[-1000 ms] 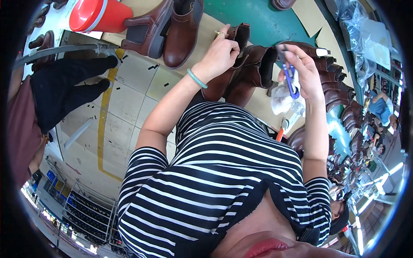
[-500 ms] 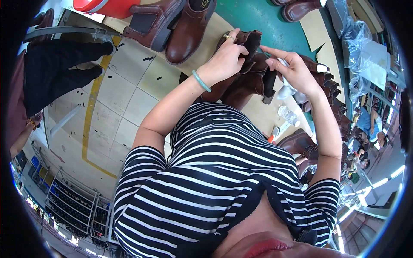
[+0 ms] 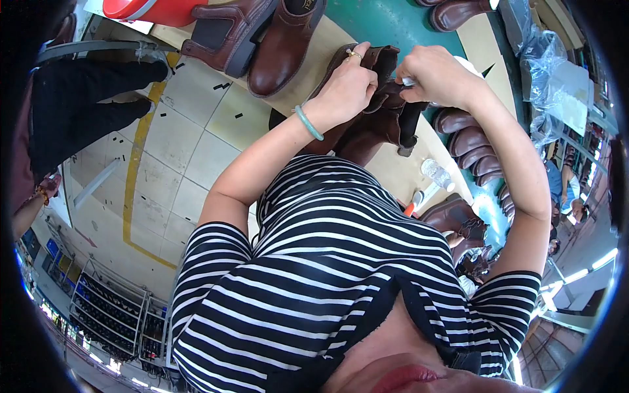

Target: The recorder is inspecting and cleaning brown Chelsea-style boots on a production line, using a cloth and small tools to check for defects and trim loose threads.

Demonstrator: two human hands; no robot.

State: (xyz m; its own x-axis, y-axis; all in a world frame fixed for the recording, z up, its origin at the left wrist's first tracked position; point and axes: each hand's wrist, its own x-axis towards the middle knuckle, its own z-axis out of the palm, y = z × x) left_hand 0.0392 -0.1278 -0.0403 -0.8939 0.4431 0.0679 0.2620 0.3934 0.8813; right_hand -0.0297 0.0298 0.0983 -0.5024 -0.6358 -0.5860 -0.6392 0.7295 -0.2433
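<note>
A: What does the left grip [image 3: 345, 95] have?

B: It's a bare hand with a gold ring [image 3: 354, 54] and a smooth pale-green bangle [image 3: 308, 123], and it's clamped on the collar of a brown leather ankle boot [image 3: 386, 62]. The boot's dark opening shows just right of those fingers; its toe end runs back under the hand, toward the wearer.

A: And the right grip [image 3: 436, 75]?

B: Just right of that opening, bent inward, thumb and fingertips together on a small white piece [image 3: 407, 82], mostly hidden in them. I can't tell what the piece is.

A: Is anything directly below the two grips?

B: A second brown leather ankle boot [image 3: 375, 134], close beside the first, between them and the striped top [image 3: 341, 229].

A: What else lies around?

B: Left of the left grip, near it, a pair of brown leather boots with dark side panels [image 3: 259, 42] sits on the green-topped, tan-covered desk [image 3: 367, 26]. Past that pair, farther left, there's a red round container [image 3: 160, 10]. Below the right grip, toward the wearer, is a clear plastic cup [image 3: 438, 174]. To the lower right of that grip, more brown leather boots [image 3: 470, 143] line up under the forearm.
</note>
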